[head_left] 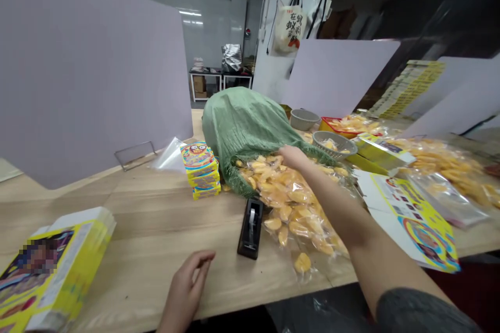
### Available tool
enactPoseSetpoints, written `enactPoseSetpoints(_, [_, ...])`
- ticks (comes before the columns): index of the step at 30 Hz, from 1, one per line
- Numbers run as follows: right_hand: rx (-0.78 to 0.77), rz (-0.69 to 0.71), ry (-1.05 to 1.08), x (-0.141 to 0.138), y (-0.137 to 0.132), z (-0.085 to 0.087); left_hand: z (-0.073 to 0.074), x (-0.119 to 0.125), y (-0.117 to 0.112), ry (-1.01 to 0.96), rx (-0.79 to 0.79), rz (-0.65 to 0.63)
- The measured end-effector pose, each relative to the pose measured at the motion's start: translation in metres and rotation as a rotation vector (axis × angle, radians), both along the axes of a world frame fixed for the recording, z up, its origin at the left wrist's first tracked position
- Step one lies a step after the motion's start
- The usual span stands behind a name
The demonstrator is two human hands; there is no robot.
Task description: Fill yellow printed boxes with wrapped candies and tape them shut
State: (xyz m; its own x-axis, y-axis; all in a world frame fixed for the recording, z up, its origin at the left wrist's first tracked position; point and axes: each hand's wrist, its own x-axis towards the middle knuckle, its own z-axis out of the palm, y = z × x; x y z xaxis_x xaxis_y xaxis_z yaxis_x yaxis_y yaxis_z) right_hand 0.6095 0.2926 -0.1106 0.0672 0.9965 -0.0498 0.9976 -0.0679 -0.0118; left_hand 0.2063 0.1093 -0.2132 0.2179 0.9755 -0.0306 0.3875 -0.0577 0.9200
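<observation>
My right hand [292,157] reaches across to the mouth of a large green woven sack [246,119], which lies on its side. Its fingers are hidden among the sack's edge and the bags, so whether it grips anything does not show. Many small clear bags of yellow-orange pieces [299,197] spill from the sack toward me, under my right forearm. My left hand [187,288] is low over the table's near part, loosely curled, thumb and index finger apart, with nothing in it. Between it and the bags stands a black tape dispenser [250,229].
A stack of small yellow printed boxes [201,171] stands left of the sack. Flattened yellow cartons [66,265] lie at the near left, another printed carton [414,218] at right. Grey baskets [335,144], more bagged pieces, and pale upright panels [97,72] surround the table.
</observation>
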Motion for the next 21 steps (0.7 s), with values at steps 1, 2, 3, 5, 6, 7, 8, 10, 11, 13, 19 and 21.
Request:
enactPoseSetpoints(1, [0.025,-0.041,0.012,0.006,-0.005,0.006,0.001,-0.002,0.004,-0.027,-0.023,0.047])
enactPoseSetpoints(2, [0.05,-0.081,0.026,0.01,-0.012,0.012,0.004,0.0,0.008,-0.06,-0.048,0.07])
enactPoseSetpoints(3, [0.072,-0.117,0.036,0.014,-0.021,0.019,0.009,0.006,0.014,-0.096,-0.068,0.072])
enactPoseSetpoints(5, [0.115,-0.17,0.112,0.013,-0.042,0.029,0.026,0.029,0.032,-0.163,-0.06,0.015])
enactPoseSetpoints(6, [0.129,-0.182,0.205,0.009,-0.054,0.032,0.037,0.045,0.043,-0.192,-0.026,-0.022])
enactPoseSetpoints(7, [0.133,-0.182,0.334,0.003,-0.065,0.034,0.049,0.064,0.055,-0.222,0.033,-0.063])
enactPoseSetpoints(8, [0.129,-0.176,0.491,-0.006,-0.077,0.035,0.062,0.084,0.068,-0.254,0.104,-0.091])
enactPoseSetpoints(10, [0.1,-0.15,0.848,-0.024,-0.097,0.032,0.084,0.126,0.094,-0.321,0.114,-0.103])
enactPoseSetpoints(11, [0.075,-0.138,1.009,-0.033,-0.105,0.029,0.092,0.146,0.104,-0.404,0.028,-0.101])
enactPoseSetpoints(13, [0.024,-0.152,1.292,-0.048,-0.117,0.021,0.1,0.18,0.117,-0.596,-0.225,-0.159])
enactPoseSetpoints(19, [-0.003,-0.352,1.976,-0.059,-0.133,-0.001,0.087,0.213,0.108,-0.738,-0.332,-0.13])
enactPoseSetpoints(21, [0.101,-0.421,2.142,-0.056,-0.138,-0.005,0.083,0.207,0.11,-0.769,-0.34,-0.021])
